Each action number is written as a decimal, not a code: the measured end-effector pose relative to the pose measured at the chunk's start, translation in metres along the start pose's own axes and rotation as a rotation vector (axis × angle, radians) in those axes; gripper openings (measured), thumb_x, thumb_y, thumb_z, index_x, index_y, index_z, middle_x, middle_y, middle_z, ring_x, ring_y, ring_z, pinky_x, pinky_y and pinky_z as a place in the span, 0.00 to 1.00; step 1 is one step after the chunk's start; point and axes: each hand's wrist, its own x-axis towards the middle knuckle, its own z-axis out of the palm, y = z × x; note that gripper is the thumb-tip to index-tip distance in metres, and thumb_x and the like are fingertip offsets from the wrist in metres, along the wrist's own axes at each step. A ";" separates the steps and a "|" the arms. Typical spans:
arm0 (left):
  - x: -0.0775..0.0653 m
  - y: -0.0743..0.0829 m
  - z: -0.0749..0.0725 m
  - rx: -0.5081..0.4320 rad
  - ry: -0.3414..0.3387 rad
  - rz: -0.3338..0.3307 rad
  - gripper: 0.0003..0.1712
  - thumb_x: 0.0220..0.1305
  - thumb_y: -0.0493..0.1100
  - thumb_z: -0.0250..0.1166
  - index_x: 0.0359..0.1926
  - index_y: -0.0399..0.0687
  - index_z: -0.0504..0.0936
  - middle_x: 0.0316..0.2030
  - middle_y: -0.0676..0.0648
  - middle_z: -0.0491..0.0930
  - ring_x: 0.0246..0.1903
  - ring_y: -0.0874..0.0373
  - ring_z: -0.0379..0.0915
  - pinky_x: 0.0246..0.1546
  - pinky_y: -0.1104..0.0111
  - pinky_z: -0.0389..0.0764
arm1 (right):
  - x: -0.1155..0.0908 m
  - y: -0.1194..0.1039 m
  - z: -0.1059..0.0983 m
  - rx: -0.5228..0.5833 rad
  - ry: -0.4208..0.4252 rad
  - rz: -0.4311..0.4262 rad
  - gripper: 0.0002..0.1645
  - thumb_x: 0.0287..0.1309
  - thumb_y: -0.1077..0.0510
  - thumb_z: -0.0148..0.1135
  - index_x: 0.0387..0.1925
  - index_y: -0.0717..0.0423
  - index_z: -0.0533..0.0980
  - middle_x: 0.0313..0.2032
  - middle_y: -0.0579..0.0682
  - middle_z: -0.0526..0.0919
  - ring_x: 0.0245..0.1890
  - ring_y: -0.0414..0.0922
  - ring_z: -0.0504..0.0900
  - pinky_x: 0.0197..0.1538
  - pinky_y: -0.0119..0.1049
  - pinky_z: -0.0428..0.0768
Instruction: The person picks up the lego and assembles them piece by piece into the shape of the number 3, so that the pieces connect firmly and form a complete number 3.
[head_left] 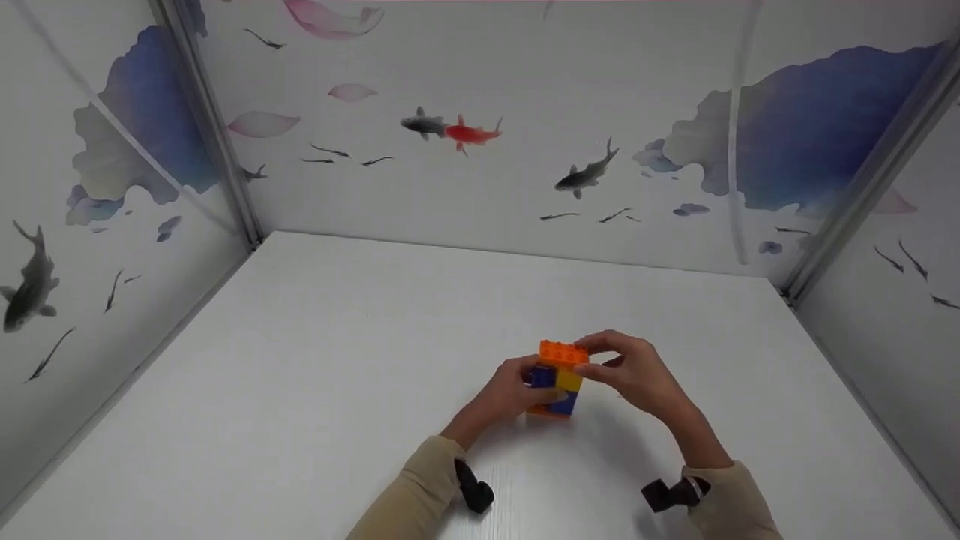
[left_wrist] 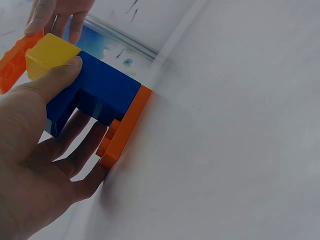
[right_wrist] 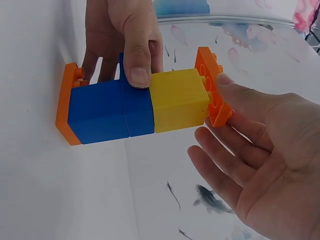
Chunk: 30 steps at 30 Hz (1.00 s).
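Note:
A small tower of toy building bricks stands on the white table in front of me. Its base is an orange plate (right_wrist: 64,112), followed by a blue brick (right_wrist: 97,114), another blue brick (right_wrist: 138,117) and a yellow brick (right_wrist: 180,102). My left hand (head_left: 506,394) grips the tower, its thumb lying across the upper blue brick by the yellow one. Between thumb and fingers, my right hand (head_left: 637,371) pinches a second orange plate (head_left: 561,352) at the yellow brick's top. That plate sits tilted, with yellow studs and its hollow underside showing in the right wrist view.
The white tabletop (head_left: 360,337) spreads around both hands. Panels with painted fish and petals, such as the back wall (head_left: 480,195), enclose it on the left, back and right. A black wrist mount (head_left: 474,487) sits at the left cuff, another (head_left: 671,495) at the right.

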 end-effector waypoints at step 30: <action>-0.003 -0.009 -0.023 0.023 -0.048 -0.014 0.22 0.61 0.54 0.71 0.55 0.57 0.82 0.51 0.51 0.83 0.53 0.55 0.77 0.59 0.56 0.80 | 0.000 0.001 0.003 0.007 -0.031 -0.011 0.17 0.60 0.52 0.70 0.51 0.46 0.84 0.50 0.47 0.86 0.53 0.51 0.83 0.54 0.44 0.85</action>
